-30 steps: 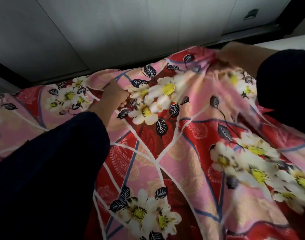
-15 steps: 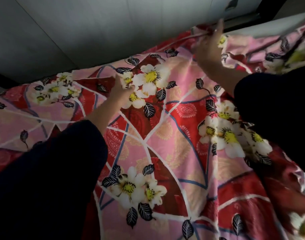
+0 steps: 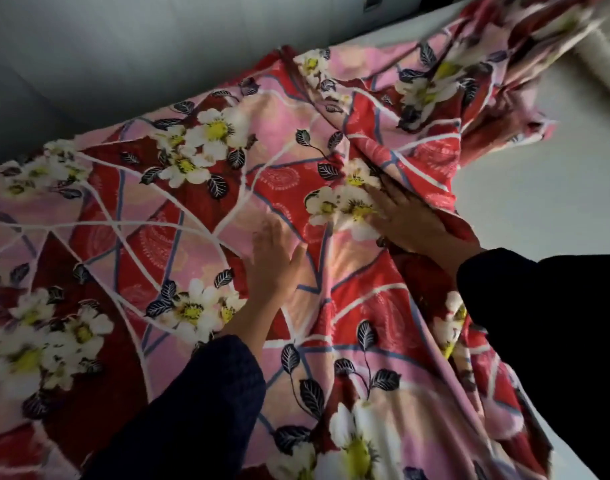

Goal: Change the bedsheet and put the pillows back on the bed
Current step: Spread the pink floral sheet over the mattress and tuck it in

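Note:
A red and pink bedsheet (image 3: 179,216) printed with white flowers and dark leaves lies spread over the left and middle of the bed. Its right part is bunched in folds toward the upper right. My left hand (image 3: 274,263) presses flat on the sheet near the middle, fingers straight. Just to its right, my right hand (image 3: 405,220) lies flat on the sheet at the foot of the bunched fold, fingers extended. Both arms wear dark sleeves. No pillow is clearly visible.
Bare white mattress (image 3: 538,188) shows at the right. A pale rolled or padded shape (image 3: 604,60) sits blurred at the upper right edge. A grey wall (image 3: 130,53) runs along the far side of the bed.
My right hand has come down from the far upper edge of the sheet to lie flat near the middle. My left hand has slid nearer and right. The sheet's right part now bunches upward.

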